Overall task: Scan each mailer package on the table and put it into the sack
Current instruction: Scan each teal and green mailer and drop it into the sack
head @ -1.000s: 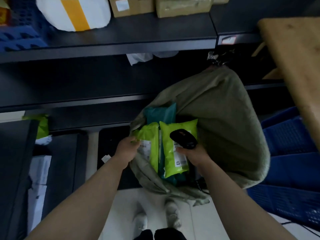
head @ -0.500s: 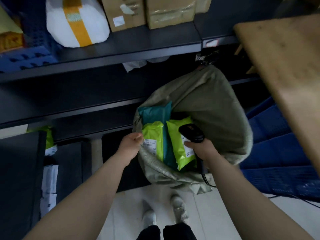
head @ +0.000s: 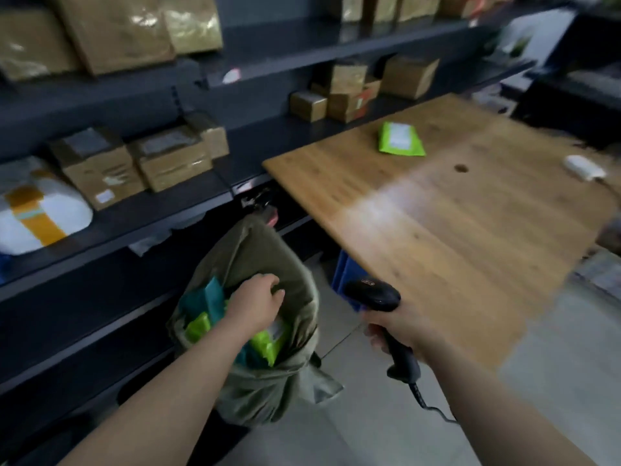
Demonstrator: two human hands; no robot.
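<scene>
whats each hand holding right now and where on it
Right hand grips the scanner by its handle. Left hand sits over the sack mouth, fingers curled; whether it holds anything cannot be told.

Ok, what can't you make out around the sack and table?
Head view:
Left hand: whether its fingers grip the sack, blurred.
Mailers in the sack: count hidden by the left forearm and sack folds.
Green mailer on the table: label blurred, unreadable.
Scanner cable: end hidden behind the right arm.
</scene>
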